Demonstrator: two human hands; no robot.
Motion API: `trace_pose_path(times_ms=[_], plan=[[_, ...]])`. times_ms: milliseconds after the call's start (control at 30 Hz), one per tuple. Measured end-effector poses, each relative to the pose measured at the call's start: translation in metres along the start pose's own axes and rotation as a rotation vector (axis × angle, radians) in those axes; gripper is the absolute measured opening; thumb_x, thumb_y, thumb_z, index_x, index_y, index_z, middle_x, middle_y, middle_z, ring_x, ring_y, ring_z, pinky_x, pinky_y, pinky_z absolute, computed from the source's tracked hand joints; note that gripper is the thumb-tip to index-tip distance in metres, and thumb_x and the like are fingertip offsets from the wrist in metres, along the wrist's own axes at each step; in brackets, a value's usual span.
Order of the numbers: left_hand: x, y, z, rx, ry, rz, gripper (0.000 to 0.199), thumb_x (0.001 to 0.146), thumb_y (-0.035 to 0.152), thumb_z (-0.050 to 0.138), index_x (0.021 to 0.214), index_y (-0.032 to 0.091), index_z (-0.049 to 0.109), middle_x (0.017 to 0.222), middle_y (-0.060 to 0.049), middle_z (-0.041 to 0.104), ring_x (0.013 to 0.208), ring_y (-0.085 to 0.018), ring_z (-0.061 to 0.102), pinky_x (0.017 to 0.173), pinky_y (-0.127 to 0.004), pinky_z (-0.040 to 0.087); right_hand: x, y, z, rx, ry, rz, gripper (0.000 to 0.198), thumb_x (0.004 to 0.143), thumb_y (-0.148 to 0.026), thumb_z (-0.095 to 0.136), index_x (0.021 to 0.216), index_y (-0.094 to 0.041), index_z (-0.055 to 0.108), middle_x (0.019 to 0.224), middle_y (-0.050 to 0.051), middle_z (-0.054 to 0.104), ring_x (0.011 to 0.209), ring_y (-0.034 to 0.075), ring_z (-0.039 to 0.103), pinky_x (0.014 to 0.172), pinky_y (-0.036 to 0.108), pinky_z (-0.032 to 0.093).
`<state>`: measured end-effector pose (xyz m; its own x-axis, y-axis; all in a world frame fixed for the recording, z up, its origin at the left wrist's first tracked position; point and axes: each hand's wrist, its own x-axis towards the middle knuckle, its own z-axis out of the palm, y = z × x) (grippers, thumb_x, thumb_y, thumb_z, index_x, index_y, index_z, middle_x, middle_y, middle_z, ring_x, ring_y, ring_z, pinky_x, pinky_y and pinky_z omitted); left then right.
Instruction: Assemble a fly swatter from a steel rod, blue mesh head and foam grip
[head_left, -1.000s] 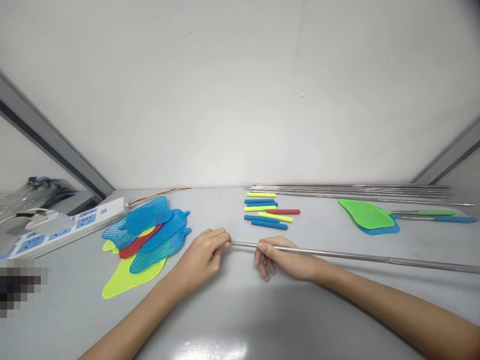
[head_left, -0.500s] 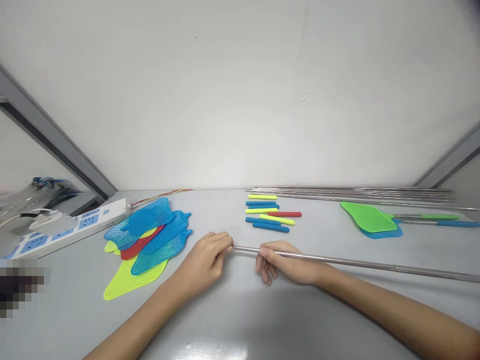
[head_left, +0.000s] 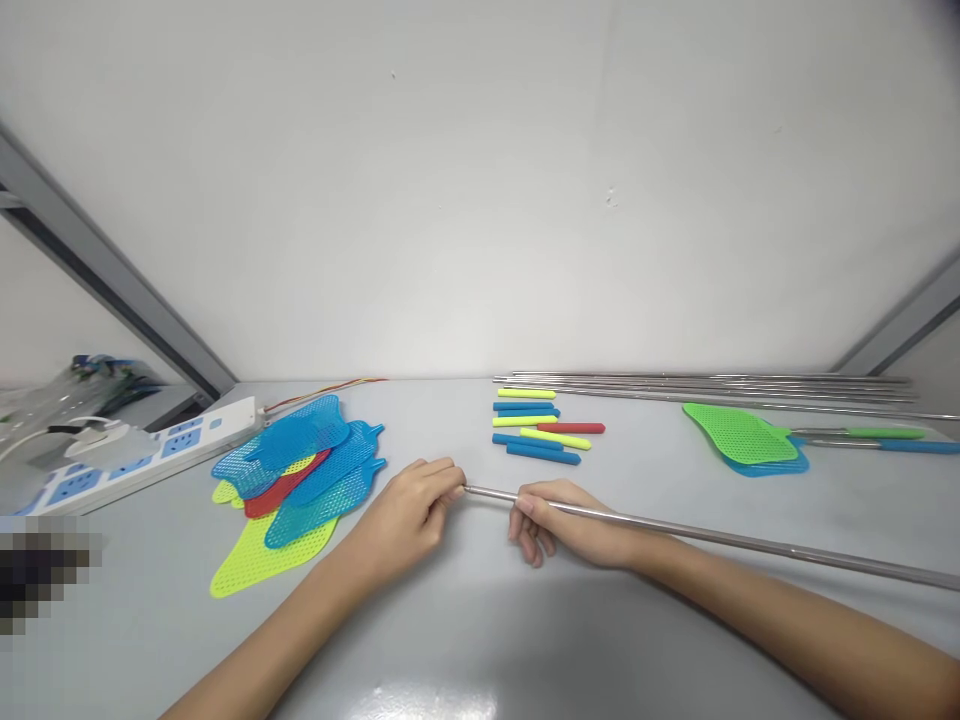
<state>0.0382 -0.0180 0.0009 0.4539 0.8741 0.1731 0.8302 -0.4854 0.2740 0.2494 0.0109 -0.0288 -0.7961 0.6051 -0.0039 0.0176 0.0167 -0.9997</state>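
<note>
A long telescopic metal rod (head_left: 720, 539) lies across both my hands and runs out of view on the right. The fingertips of my left hand (head_left: 412, 512) pinch its thin end. My right hand (head_left: 562, 520) grips it further along between thumb and index finger, its other fingers loosely curled below. Beyond the hands lie several coloured handle sleeves, among them a red one (head_left: 574, 428) and a blue one (head_left: 543, 454). Left of my left hand is a pile of perforated fly swatter heads, with a blue one (head_left: 319, 510) and a yellow one (head_left: 262, 560).
Several metal rods (head_left: 705, 383) lie along the wall at the back right. In front of them are a green fly swatter (head_left: 739, 435) and a blue one (head_left: 911, 447) with handles. A white power strip (head_left: 161, 455) with a plug stands at the left.
The rod's far right end has dipped a little lower. Both hands keep their hold on it and have barely moved.
</note>
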Motion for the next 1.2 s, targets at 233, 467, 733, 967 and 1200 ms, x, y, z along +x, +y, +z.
trace_pose_path(times_ms=[233,467,733,967,1200], plan=[[-0.0004,0.0013,-0.0025,-0.042,0.015,-0.009,0.024,0.085,0.015,0.028,0.069,0.018,0.046,0.067,0.0,0.048,0.065,-0.014,0.046,0.062,-0.025,0.036,0.0009,-0.0028,-0.0011,0.026,0.0,-0.009,0.039,0.086,-0.042,0.034,0.073,-0.012,0.055,0.056,0.001,0.054,0.051,0.01,0.052,0.049,0.021,0.037],[0.0005,0.0023,0.0016,-0.116,0.008,-0.043,0.027,0.089,0.023,0.026,0.07,0.018,0.045,0.067,0.001,0.046,0.064,-0.013,0.046,0.061,-0.025,0.036,0.0025,-0.0015,-0.0008,0.044,0.026,-0.015,0.041,0.085,-0.043,0.034,0.071,-0.012,0.055,0.054,0.001,0.053,0.049,0.01,0.051,0.047,0.021,0.036],[-0.0001,0.004,0.0029,-0.193,0.016,-0.068,0.026,0.089,0.027,0.026,0.077,0.019,0.047,0.072,0.0,0.048,0.067,-0.014,0.047,0.064,-0.025,0.038,0.0019,0.0021,0.0013,0.036,0.048,-0.01,0.038,0.085,-0.043,0.037,0.073,-0.013,0.055,0.055,0.0,0.053,0.049,0.009,0.051,0.046,0.02,0.036],[0.0015,0.0045,0.0038,-0.226,0.02,-0.071,0.026,0.09,0.027,0.026,0.08,0.019,0.049,0.072,0.001,0.05,0.067,-0.013,0.048,0.064,-0.025,0.038,0.002,-0.0006,-0.0001,0.055,0.054,-0.007,0.038,0.085,-0.043,0.037,0.072,-0.012,0.056,0.055,0.0,0.053,0.049,0.009,0.051,0.046,0.02,0.037],[0.0017,0.0039,0.0044,-0.235,0.034,-0.078,0.026,0.089,0.027,0.027,0.083,0.019,0.051,0.073,0.0,0.053,0.068,-0.013,0.05,0.065,-0.025,0.039,0.0028,-0.0004,0.0002,0.061,0.061,-0.011,0.039,0.084,-0.044,0.037,0.072,-0.012,0.055,0.054,0.0,0.052,0.047,0.009,0.051,0.045,0.02,0.037]])
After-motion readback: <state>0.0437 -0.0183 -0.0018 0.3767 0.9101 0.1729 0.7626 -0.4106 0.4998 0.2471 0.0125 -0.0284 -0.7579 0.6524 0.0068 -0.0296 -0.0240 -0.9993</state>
